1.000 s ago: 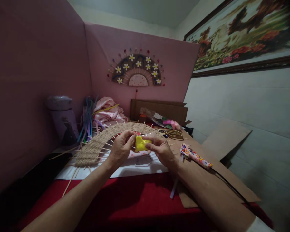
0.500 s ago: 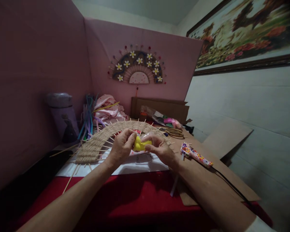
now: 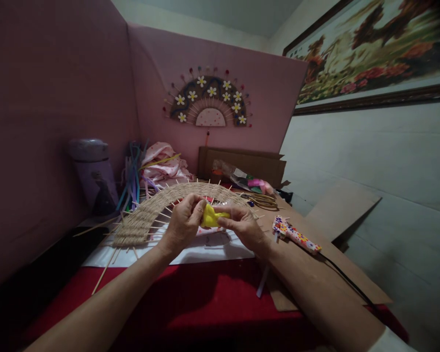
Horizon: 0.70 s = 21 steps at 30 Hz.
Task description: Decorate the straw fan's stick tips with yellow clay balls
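left grip [image 3: 185, 220]: pinched, curled | right grip [image 3: 244, 226]: pinched, facing left grip | forearms [image 3: 121, 286]: angled inward, forward

The right forearm [image 3: 315, 288] is bare up to a pale, whitish sleeve [image 3: 393, 341], its plain edge cutting across the arm between four and five o'clock. The left forearm [image 3: 128, 278], toward half past seven, shows bare throughout, tapering to the wrist. Left hand [image 3: 183, 222] and right hand [image 3: 245, 227] are bare too.

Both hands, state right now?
Left hand: closed, pinching one side of a bright yellow, soft-looking lump.
Right hand: closed, holding the other side of the same lump.
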Each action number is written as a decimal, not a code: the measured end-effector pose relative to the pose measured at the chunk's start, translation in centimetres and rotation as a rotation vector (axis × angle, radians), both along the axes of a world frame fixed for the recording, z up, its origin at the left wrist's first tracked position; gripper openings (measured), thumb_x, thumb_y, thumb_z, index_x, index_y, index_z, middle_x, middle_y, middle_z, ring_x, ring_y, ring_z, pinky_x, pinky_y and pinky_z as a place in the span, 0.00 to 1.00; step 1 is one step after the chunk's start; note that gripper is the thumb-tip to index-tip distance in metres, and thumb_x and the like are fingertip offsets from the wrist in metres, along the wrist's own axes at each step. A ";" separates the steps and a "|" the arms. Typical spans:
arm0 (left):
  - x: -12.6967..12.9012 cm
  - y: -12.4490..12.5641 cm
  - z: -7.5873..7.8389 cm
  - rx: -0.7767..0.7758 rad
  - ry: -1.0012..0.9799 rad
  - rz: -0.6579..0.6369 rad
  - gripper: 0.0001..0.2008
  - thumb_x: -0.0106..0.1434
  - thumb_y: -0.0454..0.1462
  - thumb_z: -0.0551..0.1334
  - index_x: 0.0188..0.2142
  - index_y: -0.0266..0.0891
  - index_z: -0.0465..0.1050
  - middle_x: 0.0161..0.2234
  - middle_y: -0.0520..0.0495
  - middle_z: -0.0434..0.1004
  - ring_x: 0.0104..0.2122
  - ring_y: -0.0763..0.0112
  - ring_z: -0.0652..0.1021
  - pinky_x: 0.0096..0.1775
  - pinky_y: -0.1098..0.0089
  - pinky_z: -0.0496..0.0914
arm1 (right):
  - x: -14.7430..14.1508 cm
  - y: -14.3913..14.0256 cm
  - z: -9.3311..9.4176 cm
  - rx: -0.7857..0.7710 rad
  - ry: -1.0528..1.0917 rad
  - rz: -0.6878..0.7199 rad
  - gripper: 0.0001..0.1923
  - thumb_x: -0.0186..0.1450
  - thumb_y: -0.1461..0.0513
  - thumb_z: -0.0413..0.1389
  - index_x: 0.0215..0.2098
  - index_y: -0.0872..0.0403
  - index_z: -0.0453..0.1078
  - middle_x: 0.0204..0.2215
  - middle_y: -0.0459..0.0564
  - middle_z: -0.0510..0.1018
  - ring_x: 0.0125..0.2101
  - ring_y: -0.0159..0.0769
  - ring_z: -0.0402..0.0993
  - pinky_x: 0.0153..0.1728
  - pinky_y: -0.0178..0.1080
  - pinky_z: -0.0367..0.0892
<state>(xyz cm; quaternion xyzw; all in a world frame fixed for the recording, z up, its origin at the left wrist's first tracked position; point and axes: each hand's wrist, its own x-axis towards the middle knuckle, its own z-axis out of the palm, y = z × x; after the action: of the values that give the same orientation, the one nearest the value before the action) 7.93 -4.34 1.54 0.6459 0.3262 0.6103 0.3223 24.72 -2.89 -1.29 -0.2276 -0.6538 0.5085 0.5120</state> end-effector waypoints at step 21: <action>-0.3 0.0 -0.4 -0.007 0.106 0.012 0.09 0.60 0.42 0.58 0.29 0.38 0.66 0.24 0.52 0.67 0.19 0.75 0.72 0.16 0.77 0.68 | 0.0 -0.8 0.4 0.169 -0.099 -0.092 0.16 0.57 0.49 0.60 0.42 0.45 0.77 0.37 0.48 0.78 0.39 0.36 0.71 0.44 0.43 0.67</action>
<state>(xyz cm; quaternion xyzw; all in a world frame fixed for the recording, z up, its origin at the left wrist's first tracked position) 7.65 -4.32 1.19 0.6741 0.3489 0.5761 0.3033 24.74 -3.66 -0.91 -0.2383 -0.7077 0.4157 0.5192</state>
